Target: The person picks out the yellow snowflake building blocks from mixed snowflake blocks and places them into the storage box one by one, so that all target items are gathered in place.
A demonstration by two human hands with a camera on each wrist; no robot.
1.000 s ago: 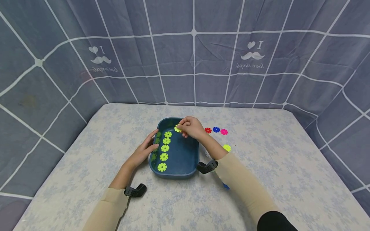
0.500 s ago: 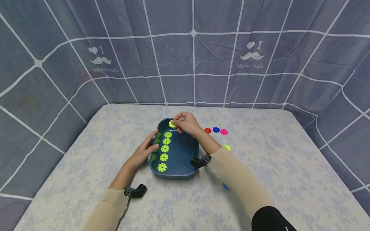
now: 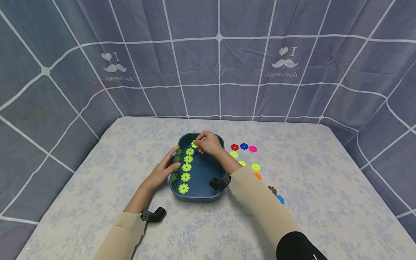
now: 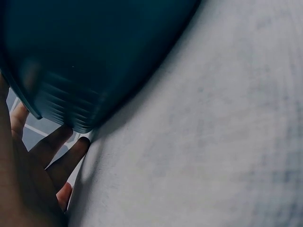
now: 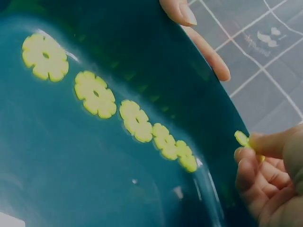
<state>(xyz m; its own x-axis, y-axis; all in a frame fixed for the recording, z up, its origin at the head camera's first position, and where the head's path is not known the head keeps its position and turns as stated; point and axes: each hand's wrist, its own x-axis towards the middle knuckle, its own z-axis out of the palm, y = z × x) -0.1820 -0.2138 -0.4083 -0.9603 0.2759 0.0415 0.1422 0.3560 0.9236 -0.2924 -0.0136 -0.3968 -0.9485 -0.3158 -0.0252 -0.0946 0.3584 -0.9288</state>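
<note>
While hands point(image 3: 209, 143) touch tray point(image 3: 203, 182), pinch disc point(image 5: 241, 137), curtain point(image 3: 240, 59) reads "love simple" point(image 3: 282, 74), mirrored

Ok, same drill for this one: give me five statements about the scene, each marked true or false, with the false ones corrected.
1. A row of five discs lies in the tray. True.
2. The left hand touches the tray's right side. False: it touches the left side.
3. The right hand pinches a yellow-green disc. True.
4. The red disc lies between the blue disc and the pink disc. False: the blue disc is in the middle.
5. The orange disc is inside the tray. False: it lies on the table.
</note>
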